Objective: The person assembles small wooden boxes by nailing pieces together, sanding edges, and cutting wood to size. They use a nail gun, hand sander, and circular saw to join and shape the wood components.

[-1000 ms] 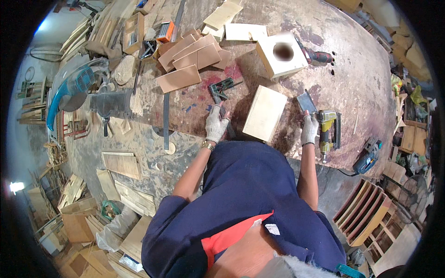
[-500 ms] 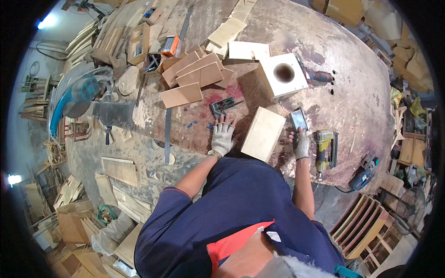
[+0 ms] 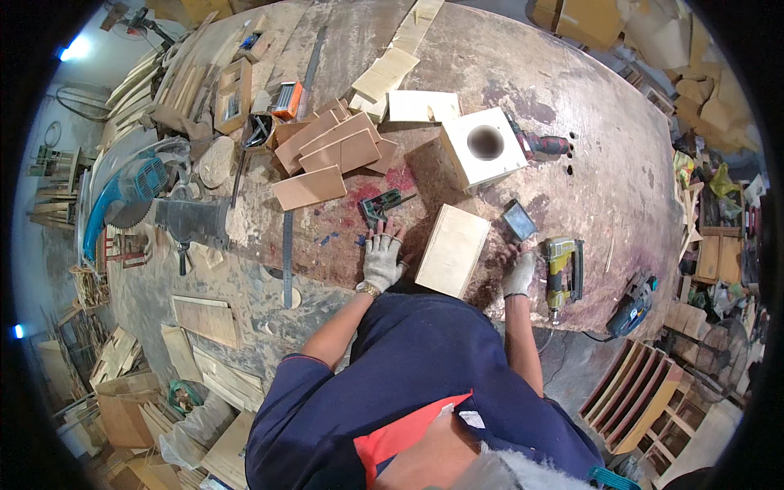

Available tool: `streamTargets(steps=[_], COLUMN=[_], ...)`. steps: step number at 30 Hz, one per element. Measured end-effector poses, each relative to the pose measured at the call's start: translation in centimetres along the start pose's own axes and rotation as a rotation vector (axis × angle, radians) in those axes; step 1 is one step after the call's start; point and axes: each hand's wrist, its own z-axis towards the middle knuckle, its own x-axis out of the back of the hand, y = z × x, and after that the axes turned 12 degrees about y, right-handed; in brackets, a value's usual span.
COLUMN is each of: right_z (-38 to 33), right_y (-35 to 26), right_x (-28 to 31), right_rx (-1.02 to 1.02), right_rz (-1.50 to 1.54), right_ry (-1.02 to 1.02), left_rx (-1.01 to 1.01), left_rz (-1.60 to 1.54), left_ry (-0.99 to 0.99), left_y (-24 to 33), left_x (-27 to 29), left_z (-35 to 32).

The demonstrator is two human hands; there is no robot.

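Note:
My left hand point(image 3: 382, 260), in a pale fingerless work glove, rests flat with fingers spread on the worn tabletop. Its fingertips come close to a small dark green and black hand tool point(image 3: 380, 207). Between my two hands lies a pale wooden box point(image 3: 454, 251). On its right, my gloved right hand point(image 3: 520, 271) has its fingers stretched toward the lower edge of a smartphone point(image 3: 518, 220), which lies on the table. Whether the fingertips still touch the phone is hard to see. Just right of that hand is a yellow and black nail gun point(image 3: 562, 271).
Farther off stand a pale box with a round hole point(image 3: 482, 155), a red and black power drill point(image 3: 545, 144) and stacked brown panels point(image 3: 339, 151). A jigsaw-like tool point(image 3: 634, 305) sits near the right edge; a blue mitre saw point(image 3: 122, 192) stands left, a metal ruler point(image 3: 287, 261) nearer.
The phone, earlier at my right fingers and standing more upright in view, now lies turned on the table. My right hand has drawn back slightly from it. The whole view has shifted a little.

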Motion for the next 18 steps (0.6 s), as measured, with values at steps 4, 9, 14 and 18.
streamTargets(steps=[4, 9, 14, 18], right_z=[-6.0, -12.4, -13.7, -12.7], right_y=[-0.1, 0.1, 2.0, 1.8], right_x=[-4.0, -10.6, -13.3, -12.8], right_rx=[0.544, 1.036, 1.109, 0.985], right_rz=[-0.574, -1.213, -1.680, -1.601], right_ry=[0.053, -0.171, -0.292, -0.326], left_rx=[0.102, 0.033, -0.010, -0.024], left_rz=[-0.220, -0.126, -0.125, -0.152], left_ry=[0.164, 0.385, 0.491, 0.514], left_y=[0.0, -1.5, -3.5, -5.7], left_x=[0.8, 3.1, 4.9, 4.8], left_z=[1.1, 9.8, 23.9, 34.9])
